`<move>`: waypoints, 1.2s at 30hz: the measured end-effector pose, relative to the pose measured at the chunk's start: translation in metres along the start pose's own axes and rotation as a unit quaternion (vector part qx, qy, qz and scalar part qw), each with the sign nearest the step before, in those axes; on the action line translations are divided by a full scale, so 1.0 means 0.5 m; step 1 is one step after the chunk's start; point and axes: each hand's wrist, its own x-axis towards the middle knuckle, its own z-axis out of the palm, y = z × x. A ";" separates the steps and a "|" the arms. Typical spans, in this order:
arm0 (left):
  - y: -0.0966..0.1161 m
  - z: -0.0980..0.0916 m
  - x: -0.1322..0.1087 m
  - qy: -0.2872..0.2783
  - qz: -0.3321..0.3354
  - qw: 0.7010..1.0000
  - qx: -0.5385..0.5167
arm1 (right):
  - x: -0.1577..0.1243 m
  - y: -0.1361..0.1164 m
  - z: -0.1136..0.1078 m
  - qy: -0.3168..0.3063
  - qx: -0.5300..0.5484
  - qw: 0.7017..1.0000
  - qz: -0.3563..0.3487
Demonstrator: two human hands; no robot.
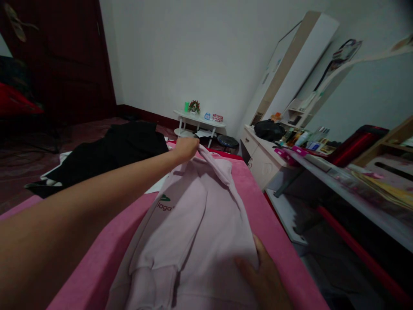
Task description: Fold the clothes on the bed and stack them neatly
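A pale pink sweatshirt (222, 219) with a green logo and dark lettering lies on the pink bed cover (271, 219). One sleeve is folded down over its front. My left hand (187, 148) is closed on the collar or hood edge at the far end, lifting it a little. Near the bottom right, my right hand (264, 271) rests at the garment's side edge, thumb on top of the cloth and apart from the fingers; some of its fingers are hidden beyond the edge.
Black clothes (129, 144) lie heaped at the bed's far left. Beyond the bed stand a small white table (200, 119) and a dark round stool (227, 141). Along the right are a white dresser (263, 159) and a cluttered shelf (348, 189).
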 end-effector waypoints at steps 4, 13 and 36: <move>-0.038 -0.060 -0.002 0.035 -0.007 0.998 0.046 | 0.006 -0.044 0.045 -0.060 0.049 0.996 -0.054; -0.135 -0.039 -0.072 -0.043 0.093 0.980 0.170 | 0.018 -0.070 0.132 -0.259 -0.172 0.948 -0.066; 0.093 0.207 -0.234 -0.027 0.137 0.982 -0.128 | 0.542 -0.104 0.130 0.054 -0.358 0.868 -0.340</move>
